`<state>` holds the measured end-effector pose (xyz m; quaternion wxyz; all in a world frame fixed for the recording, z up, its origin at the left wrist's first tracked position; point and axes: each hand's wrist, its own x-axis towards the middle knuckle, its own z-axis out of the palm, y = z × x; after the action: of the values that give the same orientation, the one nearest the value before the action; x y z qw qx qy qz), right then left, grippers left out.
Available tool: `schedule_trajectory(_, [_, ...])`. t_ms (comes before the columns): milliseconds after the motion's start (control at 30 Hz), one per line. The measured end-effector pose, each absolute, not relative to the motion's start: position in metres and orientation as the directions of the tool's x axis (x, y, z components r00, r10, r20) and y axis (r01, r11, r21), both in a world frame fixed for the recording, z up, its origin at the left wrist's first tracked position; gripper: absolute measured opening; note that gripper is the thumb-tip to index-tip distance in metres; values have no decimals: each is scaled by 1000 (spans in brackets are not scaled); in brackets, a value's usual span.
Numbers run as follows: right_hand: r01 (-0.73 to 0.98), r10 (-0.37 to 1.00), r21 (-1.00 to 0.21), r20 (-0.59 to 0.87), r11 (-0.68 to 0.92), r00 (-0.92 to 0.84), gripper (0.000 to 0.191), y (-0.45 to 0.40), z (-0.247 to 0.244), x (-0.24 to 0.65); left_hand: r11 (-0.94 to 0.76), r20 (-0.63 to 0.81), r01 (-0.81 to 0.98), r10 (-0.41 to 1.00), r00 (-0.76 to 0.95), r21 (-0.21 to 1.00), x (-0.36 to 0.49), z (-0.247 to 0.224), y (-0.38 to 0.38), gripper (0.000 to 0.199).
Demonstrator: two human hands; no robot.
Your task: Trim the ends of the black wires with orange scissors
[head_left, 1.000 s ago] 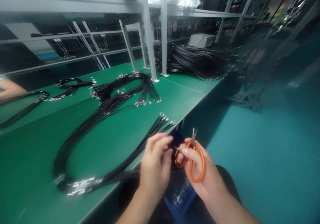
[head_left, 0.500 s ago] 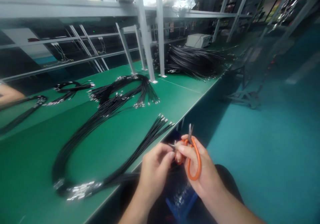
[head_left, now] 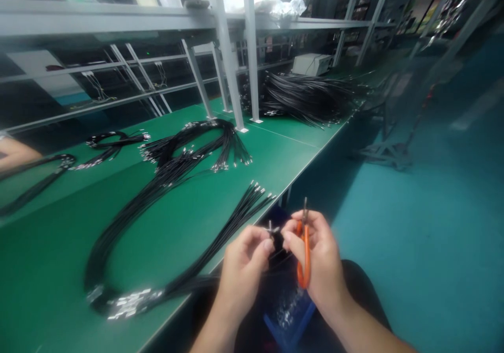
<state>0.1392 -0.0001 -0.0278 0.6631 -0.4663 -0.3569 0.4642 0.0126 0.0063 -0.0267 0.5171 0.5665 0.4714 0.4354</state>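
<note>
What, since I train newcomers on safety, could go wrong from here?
The right hand holds orange-handled scissors close to the left hand; a slip might nick its fingers. The small metal piece at the left fingertips could drop. The long black cable bundle reaches past the edge of the green table, so a snag might drag it.

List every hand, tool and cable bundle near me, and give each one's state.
Left hand: pinched on a small metal-tipped piece.
Right hand: closed around the scissors.
Scissors: held blades up, edge-on; blade opening unclear.
Long cable bundle: curved, near end fanned.
Far cable pile: heaped loosely.
</note>
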Motion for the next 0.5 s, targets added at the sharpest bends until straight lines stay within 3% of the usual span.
schedule_trajectory(67, [-100,917,-965,193,241,349,25,-1,-32,143,-16,1,80,983,181,997,12,-27,6,17])
schedule_trajectory(167, [100,884,-920,392,379,257,28,0,-36,146,-25,11,68,981,191,997,11,-27,5,16])
schedule_trajectory(333, [315,802,-810,565,495,193,29,3,-38,144,-55,36,86,978,204,995,11,-26,5,13])
schedule_trajectory(500, [502,657,-625,741,598,139,34,0,-39,142,-92,67,125,979,192,988,13,-29,2,12])
